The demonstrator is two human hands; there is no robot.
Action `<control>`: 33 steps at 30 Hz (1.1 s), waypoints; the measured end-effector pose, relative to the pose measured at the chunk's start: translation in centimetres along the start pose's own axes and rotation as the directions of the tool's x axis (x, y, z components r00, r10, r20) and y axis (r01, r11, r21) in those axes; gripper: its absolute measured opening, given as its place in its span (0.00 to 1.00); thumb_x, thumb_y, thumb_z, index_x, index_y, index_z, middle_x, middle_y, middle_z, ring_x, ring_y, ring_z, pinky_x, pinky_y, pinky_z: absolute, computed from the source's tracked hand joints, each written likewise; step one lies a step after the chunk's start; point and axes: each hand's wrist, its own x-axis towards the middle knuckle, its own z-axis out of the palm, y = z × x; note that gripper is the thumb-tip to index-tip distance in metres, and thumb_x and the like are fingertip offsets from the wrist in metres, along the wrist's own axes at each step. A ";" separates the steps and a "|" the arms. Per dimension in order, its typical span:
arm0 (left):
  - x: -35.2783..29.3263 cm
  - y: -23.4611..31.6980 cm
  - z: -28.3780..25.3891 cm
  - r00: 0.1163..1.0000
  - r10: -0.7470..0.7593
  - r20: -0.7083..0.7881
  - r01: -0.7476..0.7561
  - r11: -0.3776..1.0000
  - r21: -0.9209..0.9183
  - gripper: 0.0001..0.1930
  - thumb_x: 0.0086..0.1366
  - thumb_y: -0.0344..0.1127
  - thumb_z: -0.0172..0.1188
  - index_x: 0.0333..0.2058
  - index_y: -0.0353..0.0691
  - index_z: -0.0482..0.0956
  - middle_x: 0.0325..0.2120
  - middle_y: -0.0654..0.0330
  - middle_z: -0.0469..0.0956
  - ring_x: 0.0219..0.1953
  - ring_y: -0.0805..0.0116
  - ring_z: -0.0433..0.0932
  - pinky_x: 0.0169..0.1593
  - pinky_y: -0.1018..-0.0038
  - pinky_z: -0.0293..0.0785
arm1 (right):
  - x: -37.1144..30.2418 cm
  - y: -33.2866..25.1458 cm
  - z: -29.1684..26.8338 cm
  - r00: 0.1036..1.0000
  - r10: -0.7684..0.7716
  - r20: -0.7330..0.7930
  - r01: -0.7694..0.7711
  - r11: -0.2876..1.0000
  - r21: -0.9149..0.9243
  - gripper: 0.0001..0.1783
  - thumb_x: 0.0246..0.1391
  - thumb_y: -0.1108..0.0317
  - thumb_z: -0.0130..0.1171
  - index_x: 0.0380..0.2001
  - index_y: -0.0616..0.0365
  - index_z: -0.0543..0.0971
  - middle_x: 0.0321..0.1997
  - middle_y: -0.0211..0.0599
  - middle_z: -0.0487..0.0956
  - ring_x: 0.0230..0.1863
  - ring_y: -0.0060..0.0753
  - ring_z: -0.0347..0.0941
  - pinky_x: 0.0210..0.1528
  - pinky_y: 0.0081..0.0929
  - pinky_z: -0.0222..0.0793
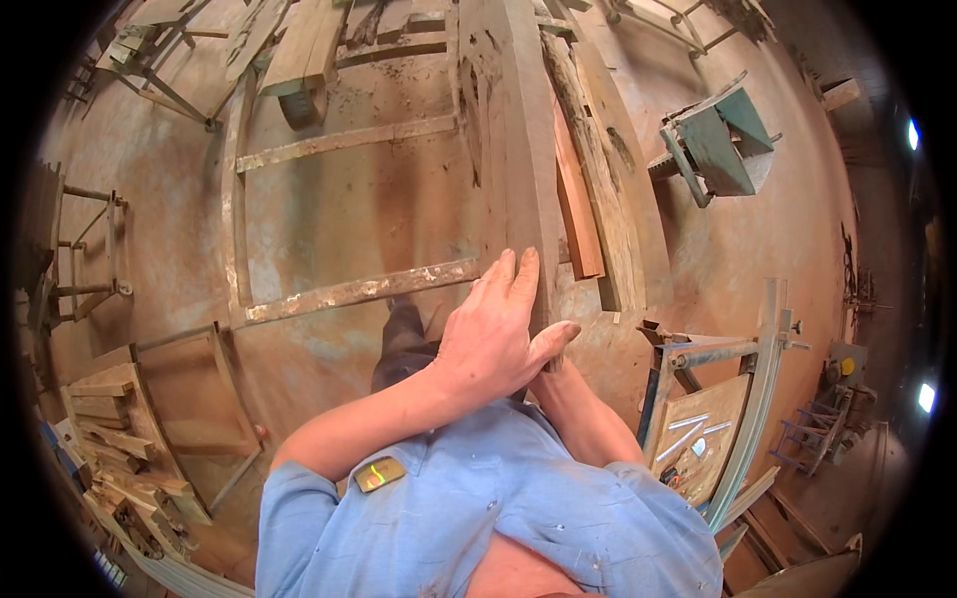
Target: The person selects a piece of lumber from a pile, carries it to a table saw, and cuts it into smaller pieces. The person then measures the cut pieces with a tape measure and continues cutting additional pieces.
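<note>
A long, thick wooden plank runs away from my waist, over a rusty metal frame. My left hand lies on its near end, fingers stretched out along the wood and thumb pointing right. From the right, my right forearm reaches to the same end. The left hand and the plank hide most of my right hand, so its fingers do not show. To the right of the plank lie a narrow reddish board and a rough-edged slab.
The rusty frame has crossbars at leg height. A green metal stand is at the far right. Near right is a machine table with a metal rail. Short offcuts are piled at left. More timber lies ahead.
</note>
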 end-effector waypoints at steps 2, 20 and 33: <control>-0.1 -0.2 0.1 1.000 0.024 -0.005 -0.024 1.000 0.006 0.44 0.61 0.55 0.63 0.61 0.20 0.62 0.60 0.25 0.62 0.64 0.31 0.63 0.65 0.52 0.63 | -0.1 -0.2 -0.2 1.000 -0.010 -0.002 0.009 1.000 -0.015 0.25 0.69 0.51 0.43 0.59 0.57 0.71 0.53 0.40 0.78 0.54 0.37 0.76 0.55 0.35 0.75; 2.0 0.3 4.5 0.993 0.114 -0.015 -0.112 0.990 0.082 0.46 0.55 0.53 0.66 0.63 0.24 0.62 0.66 0.30 0.54 0.70 0.33 0.51 0.67 0.42 0.52 | -1.4 -0.1 -2.0 0.997 -0.033 -0.063 0.030 0.998 -0.057 0.25 0.70 0.51 0.42 0.59 0.57 0.71 0.53 0.40 0.78 0.53 0.37 0.76 0.54 0.34 0.75; 3.4 0.0 5.0 0.979 0.193 0.064 -0.199 0.974 0.103 0.47 0.58 0.59 0.64 0.63 0.24 0.62 0.66 0.29 0.53 0.70 0.34 0.50 0.68 0.44 0.51 | -0.9 -0.8 -2.2 0.996 -0.052 -0.068 0.050 0.998 -0.032 0.25 0.70 0.51 0.42 0.59 0.57 0.71 0.52 0.39 0.79 0.53 0.36 0.76 0.54 0.33 0.75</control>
